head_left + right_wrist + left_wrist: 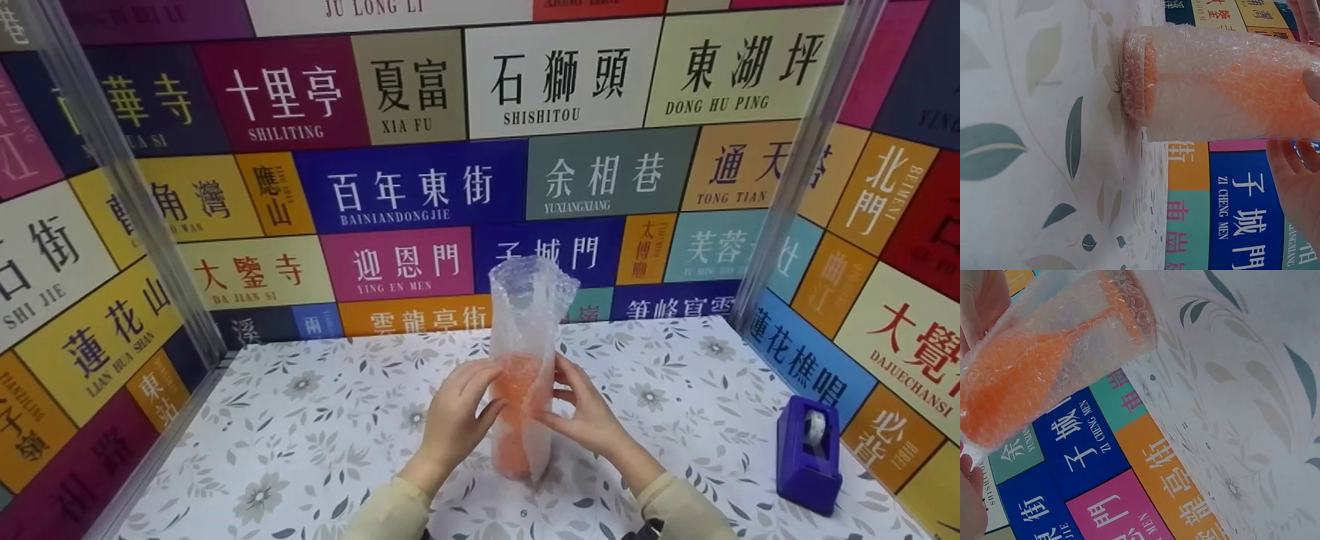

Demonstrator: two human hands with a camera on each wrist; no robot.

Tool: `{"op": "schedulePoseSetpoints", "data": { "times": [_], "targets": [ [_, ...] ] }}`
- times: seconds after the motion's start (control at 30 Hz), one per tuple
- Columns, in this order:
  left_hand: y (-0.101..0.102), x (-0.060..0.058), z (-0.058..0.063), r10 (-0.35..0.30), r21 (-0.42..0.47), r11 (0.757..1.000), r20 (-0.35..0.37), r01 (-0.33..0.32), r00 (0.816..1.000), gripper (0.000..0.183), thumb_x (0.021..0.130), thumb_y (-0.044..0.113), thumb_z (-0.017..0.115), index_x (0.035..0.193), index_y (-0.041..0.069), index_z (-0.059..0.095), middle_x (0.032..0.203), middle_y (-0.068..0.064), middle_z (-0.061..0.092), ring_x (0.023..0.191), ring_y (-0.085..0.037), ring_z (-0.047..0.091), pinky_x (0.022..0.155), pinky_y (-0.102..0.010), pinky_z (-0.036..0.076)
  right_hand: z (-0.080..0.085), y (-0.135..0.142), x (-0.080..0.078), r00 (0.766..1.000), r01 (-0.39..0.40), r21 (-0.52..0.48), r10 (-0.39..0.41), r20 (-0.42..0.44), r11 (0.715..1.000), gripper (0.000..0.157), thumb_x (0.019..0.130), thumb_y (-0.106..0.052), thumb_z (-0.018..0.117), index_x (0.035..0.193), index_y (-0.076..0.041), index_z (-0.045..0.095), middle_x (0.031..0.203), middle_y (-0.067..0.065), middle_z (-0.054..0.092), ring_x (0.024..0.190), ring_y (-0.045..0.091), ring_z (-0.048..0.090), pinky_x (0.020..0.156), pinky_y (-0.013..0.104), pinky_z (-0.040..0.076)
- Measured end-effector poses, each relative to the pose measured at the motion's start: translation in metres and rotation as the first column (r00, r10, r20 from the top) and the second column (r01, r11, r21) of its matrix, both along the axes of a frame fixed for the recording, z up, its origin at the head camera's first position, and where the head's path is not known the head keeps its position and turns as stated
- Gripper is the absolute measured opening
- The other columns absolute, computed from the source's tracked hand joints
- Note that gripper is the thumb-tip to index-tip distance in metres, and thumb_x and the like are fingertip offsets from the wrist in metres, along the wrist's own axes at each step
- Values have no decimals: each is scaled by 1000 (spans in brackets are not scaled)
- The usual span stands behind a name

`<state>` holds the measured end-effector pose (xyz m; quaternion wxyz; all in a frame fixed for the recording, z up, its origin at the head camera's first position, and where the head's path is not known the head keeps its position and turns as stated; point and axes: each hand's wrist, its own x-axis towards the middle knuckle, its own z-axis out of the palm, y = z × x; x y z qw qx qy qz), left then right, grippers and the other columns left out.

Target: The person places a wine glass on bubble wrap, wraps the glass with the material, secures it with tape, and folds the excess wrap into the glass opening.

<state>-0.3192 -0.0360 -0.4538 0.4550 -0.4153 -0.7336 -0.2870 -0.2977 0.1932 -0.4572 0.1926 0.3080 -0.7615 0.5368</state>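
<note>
An orange stemmed goblet point(1022, 371) stands upright on the table, rolled in clear bubble wrap point(525, 300). The wrap rises well above the bowl as a loose, uneven tube, and its outer edge runs down the right side. From the left, my left hand point(459, 409) holds the roll at bowl height, fingers behind and thumb in front. My right hand point(589, 411) grips it from the opposite side, thumb near the wrap's edge. In the right wrist view the wrapped foot point(1143, 79) is right at the tabletop.
A purple-blue tape dispenser point(810, 457) with a roll of tape point(816, 429) stands at the table's right side. The table point(315, 442) has a white leaf-and-flower cover. Panels with coloured place-name signs point(409, 187) enclose its back and sides.
</note>
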Motion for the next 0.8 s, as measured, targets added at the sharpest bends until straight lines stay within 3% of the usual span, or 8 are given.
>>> {"op": "schedulePoseSetpoints", "data": {
  "times": [0.3,0.5,0.67,0.73,0.8],
  "targets": [
    [2,-1,-4,-35,-51,998,-92,30,995,43,78,3,81,119,4,68,117,-9,66,110,-26,62,97,-35,50,-10,-1,-2,995,-21,-11,20,-97,1000,84,74,13,80,144,12,35,132,23,47,117,16,54,91,36,54],
    [5,-2,-4,-61,-80,995,-91,54,994,29,82,3,78,110,5,70,109,-6,65,102,-23,63,91,-32,53,-10,0,-1,999,-15,-9,15,-38,1000,84,75,10,80,145,12,35,134,22,47,119,20,54,93,39,53],
    [6,-3,-6,-44,-72,997,-59,40,997,22,83,3,78,103,8,72,101,-1,63,93,-18,61,82,-27,54,-7,-1,3,1000,1,12,-1,2,1000,83,76,9,80,145,12,34,135,22,46,119,27,53,94,43,53],
    [6,-3,-6,-40,-69,997,-48,37,998,20,83,3,77,101,9,71,99,0,63,91,-17,61,79,-26,54,-5,-1,4,999,14,23,-13,-35,1000,82,75,10,80,144,14,35,133,24,47,118,28,54,91,47,53],
    [6,-4,-7,-41,-66,997,-42,38,998,20,83,2,77,100,9,71,98,0,63,90,-17,61,79,-26,54,-4,-2,5,991,37,21,-34,-126,999,81,73,12,81,141,17,38,129,26,50,114,31,56,89,50,53]
  ]
}}
